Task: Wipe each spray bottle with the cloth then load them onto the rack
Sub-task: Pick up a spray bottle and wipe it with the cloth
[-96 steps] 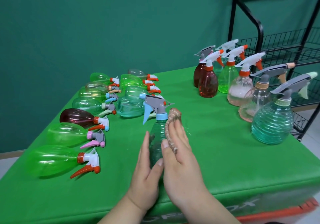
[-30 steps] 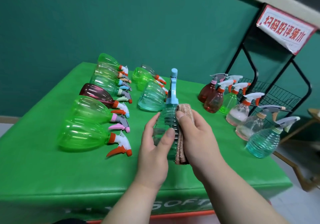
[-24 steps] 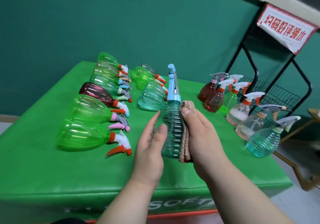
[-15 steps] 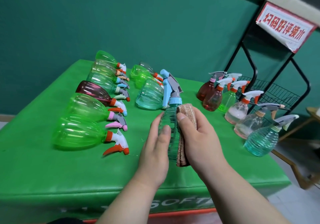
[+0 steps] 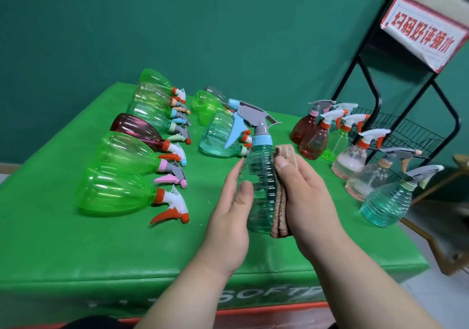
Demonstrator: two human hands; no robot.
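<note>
Held bottle: a clear teal ribbed spray bottle (image 5: 261,176) is upright in the air above the front middle of the counter (image 5: 76,247), between both hands. Its grey and light-blue trigger top points left.
Left hand: the left hand (image 5: 228,217) holds the bottle's left side, with the thumb across the front and the fingers reaching up behind it.
Right hand: the right hand (image 5: 309,196) grips a folded brownish cloth (image 5: 279,209) and presses it against the bottle's right side. The thumb lies on top of the cloth.
Cloth: it runs along the bottle from the shoulder to the base and touches it.
Lying bottles: mostly green lying bottles (image 5: 119,194), one of them dark red, rest on their sides in two rows on the left half of the counter.
Standing bottles: the standing bottles (image 5: 312,138), red, green, pinkish and teal, stand in a line along the right edge.
Rack: a black wire rack (image 5: 406,130) stands just beside the counter's right side. It has a red-lettered sign (image 5: 426,31) at the top; I cannot tell whether any bottles sit on its shelves.
</note>
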